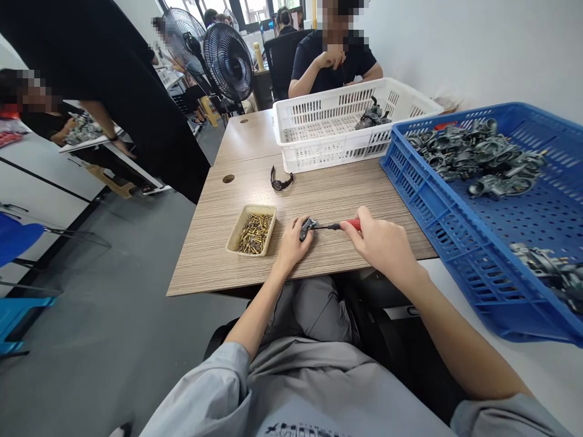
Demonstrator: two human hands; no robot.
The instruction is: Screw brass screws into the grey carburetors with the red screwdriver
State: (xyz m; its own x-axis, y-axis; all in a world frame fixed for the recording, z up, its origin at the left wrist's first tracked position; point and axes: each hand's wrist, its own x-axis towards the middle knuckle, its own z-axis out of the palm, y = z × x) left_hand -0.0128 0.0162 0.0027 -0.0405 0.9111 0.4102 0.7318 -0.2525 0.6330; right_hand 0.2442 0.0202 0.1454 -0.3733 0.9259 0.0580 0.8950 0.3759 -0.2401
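My left hand (293, 244) is closed around a small grey metal carburetor (307, 228), resting low over the table. In my right hand (381, 241) is a screwdriver with a red handle (351, 225). Its dark shaft (327, 227) points left, and the tip meets the carburetor; the exact contact spot is too small to make out. Just left of my left hand stands a cream plastic tub (233, 241) holding many small brass parts (255, 233).
A black wristwatch (281, 184) lies beyond the tub. A white crate (314, 156) with a few carburetors stands at the back; a blue crate (449, 221) holding several carburetors is on the right. A person (334, 67) sits opposite. Floor fans (229, 62) stand behind the table (214, 261).
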